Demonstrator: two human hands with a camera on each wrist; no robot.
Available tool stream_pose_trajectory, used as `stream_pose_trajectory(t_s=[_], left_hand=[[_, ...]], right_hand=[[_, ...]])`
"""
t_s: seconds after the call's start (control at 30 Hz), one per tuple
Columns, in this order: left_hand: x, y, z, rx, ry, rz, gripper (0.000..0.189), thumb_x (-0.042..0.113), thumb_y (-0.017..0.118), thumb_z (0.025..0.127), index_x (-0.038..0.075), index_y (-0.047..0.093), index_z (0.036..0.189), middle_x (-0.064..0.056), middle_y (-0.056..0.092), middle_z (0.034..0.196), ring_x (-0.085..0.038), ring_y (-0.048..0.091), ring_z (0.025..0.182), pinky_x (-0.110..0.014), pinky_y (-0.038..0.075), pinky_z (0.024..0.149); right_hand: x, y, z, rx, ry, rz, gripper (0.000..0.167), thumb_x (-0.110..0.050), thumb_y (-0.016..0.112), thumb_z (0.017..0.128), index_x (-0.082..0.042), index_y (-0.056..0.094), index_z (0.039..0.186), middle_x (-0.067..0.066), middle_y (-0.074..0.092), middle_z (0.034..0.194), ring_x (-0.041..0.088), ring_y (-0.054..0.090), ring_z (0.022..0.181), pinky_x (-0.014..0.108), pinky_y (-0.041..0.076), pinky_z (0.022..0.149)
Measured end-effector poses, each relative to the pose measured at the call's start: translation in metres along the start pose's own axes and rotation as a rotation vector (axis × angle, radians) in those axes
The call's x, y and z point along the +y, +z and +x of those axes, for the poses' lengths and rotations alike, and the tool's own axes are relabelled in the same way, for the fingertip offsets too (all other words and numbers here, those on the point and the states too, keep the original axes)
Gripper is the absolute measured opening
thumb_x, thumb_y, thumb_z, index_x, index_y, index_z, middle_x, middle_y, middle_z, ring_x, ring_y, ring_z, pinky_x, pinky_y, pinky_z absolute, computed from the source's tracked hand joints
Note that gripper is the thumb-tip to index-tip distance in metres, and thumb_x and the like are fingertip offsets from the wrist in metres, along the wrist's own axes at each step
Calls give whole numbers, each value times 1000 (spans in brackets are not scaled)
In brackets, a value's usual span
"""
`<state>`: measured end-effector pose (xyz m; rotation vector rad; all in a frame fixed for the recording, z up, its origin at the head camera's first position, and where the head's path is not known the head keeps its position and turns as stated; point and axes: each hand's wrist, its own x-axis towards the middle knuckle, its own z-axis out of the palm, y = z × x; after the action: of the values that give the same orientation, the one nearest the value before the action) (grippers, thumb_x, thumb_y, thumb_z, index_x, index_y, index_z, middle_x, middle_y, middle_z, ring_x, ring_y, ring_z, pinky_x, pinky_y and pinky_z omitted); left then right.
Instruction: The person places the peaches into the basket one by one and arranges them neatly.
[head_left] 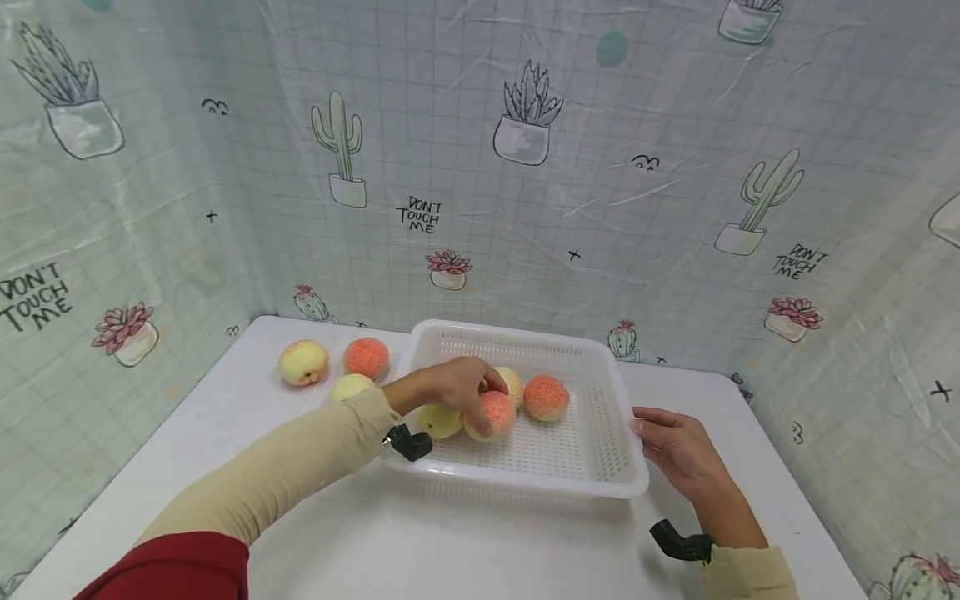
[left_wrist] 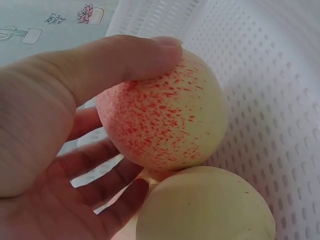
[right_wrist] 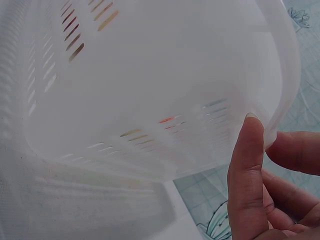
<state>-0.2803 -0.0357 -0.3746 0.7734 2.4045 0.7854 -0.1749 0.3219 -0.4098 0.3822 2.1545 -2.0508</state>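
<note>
My left hand (head_left: 459, 385) is inside a white perforated plastic basket (head_left: 525, 477), gripping a red-speckled peach (head_left: 497, 413). In the left wrist view, its thumb lies across the top of that peach (left_wrist: 165, 115) and the other fingers curve underneath. A pale peach (left_wrist: 210, 205) touches it from below. Also in the basket are a yellow-green peach (head_left: 440, 422), a pale one partly hidden behind the hand (head_left: 512, 383), and a red one (head_left: 546, 397). At the basket's right side, my right hand (head_left: 678, 446) pinches the rim (right_wrist: 272, 135) between thumb and fingers.
Left of the basket on the white table (head_left: 300, 525) lie a yellow peach (head_left: 303, 362), a red peach (head_left: 366, 358) and a pale peach (head_left: 352, 386) partly covered by the left sleeve. Patterned cloth (head_left: 480, 167) hangs behind the table and at both sides.
</note>
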Motion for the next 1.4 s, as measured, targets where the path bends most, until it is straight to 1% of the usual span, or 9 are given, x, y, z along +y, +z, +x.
stream_pose_trajectory(t_s=[0.1,0.33,0.6,0.77,0.87,0.97,1.1,1.23,1.4], left_hand=[[0,2,2,-2,18,30,58,17,95,70,18,72,123,-4,70,118,-18,61,105,-37,55,98],[-4,5,3,1,33,103,40,16,95,72,16,73,105,1,69,103,-17,60,97,-33,54,90],[-3,0,-4,14,-9,65,42,18,97,70,16,73,105,0,71,106,-16,62,99,-35,55,94],[-3,-10,-9,32,40,19,48,15,95,72,7,72,113,-8,73,111,-16,65,99,-31,56,92],[-3,-18,-15,46,73,-25,50,15,93,75,4,71,119,-12,73,117,-19,67,104,-30,56,94],[-4,-30,-25,74,83,-61,52,18,92,77,4,71,123,-15,71,123,-24,66,112,-33,57,98],[-13,-51,-46,144,58,-129,55,21,89,80,5,69,128,-18,68,131,-31,64,121,-38,56,104],[-33,-76,-71,224,9,-172,59,22,87,83,5,65,135,-20,64,137,-36,60,128,-45,54,109],[-66,-101,-103,317,-100,-189,65,27,86,86,7,59,141,-19,61,143,-37,57,135,-53,49,115]], right_hand=[[0,0,1,3,3,-3,53,-31,80,93,-13,65,141,-22,73,113,8,73,105,22,60,94],[1,1,1,0,4,-11,54,-30,79,94,-11,64,142,-21,73,112,8,73,104,22,60,93],[1,4,1,-7,0,-13,54,-32,80,93,-13,65,141,-22,73,113,8,73,105,23,60,94],[1,5,0,0,8,-19,56,-29,79,94,-10,62,143,-22,73,112,6,73,104,22,61,94],[1,5,0,7,18,-24,58,-28,79,94,-8,60,145,-21,72,111,6,73,103,21,61,92],[1,4,0,15,27,-21,58,-29,80,94,-9,61,145,-21,72,111,6,73,103,21,61,92],[1,4,-1,11,32,-10,58,-30,81,92,-11,62,144,-22,72,111,6,73,104,21,61,94],[1,4,-1,1,35,-9,60,-31,81,92,-11,60,145,-22,71,112,6,72,105,20,60,94],[0,3,-1,-1,33,-6,58,-29,80,93,-10,60,145,-22,71,111,5,71,104,19,59,93]])
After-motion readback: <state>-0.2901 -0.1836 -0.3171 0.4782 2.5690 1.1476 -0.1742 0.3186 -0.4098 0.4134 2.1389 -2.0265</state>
